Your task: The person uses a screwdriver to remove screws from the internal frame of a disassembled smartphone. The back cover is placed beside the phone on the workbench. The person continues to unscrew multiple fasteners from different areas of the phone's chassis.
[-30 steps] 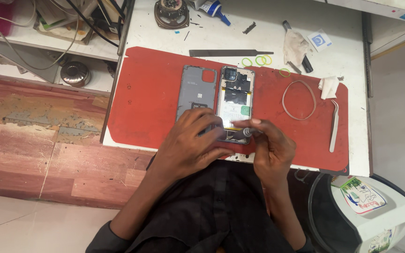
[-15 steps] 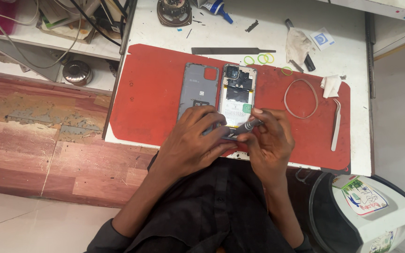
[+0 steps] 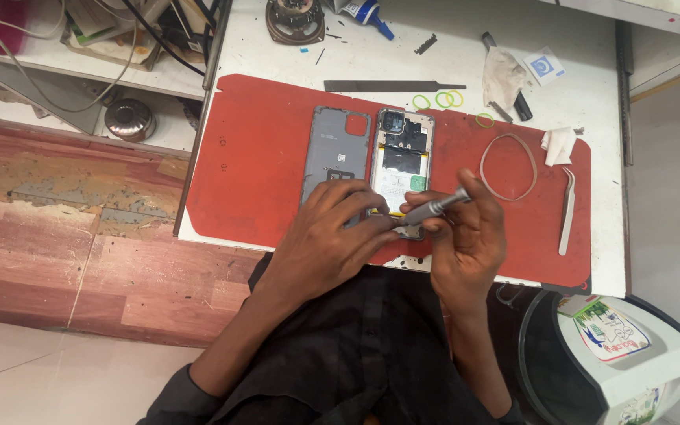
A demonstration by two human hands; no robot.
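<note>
An opened phone [image 3: 400, 161] lies face down on a red mat [image 3: 253, 169], its battery and boards showing. The grey back cover [image 3: 334, 145] lies just left of it. My left hand [image 3: 332, 236] rests on the lower ends of the cover and the phone, fingers pressing there. My right hand [image 3: 466, 232] grips a slim grey screwdriver [image 3: 434, 208], tilted, with its tip hidden at the phone's lower end behind my fingers.
A large rubber band [image 3: 509, 165], small yellow-green rings [image 3: 438, 99], metal tweezers [image 3: 567, 211], a crumpled tissue [image 3: 558, 145] and a flat black file [image 3: 391, 86] lie about the mat. A speaker part [image 3: 293, 17] sits at the table's back. A white bin [image 3: 615, 354] stands lower right.
My right hand has turned the screwdriver so its handle now points up and right. Both hands have stayed at the phone's lower end.
</note>
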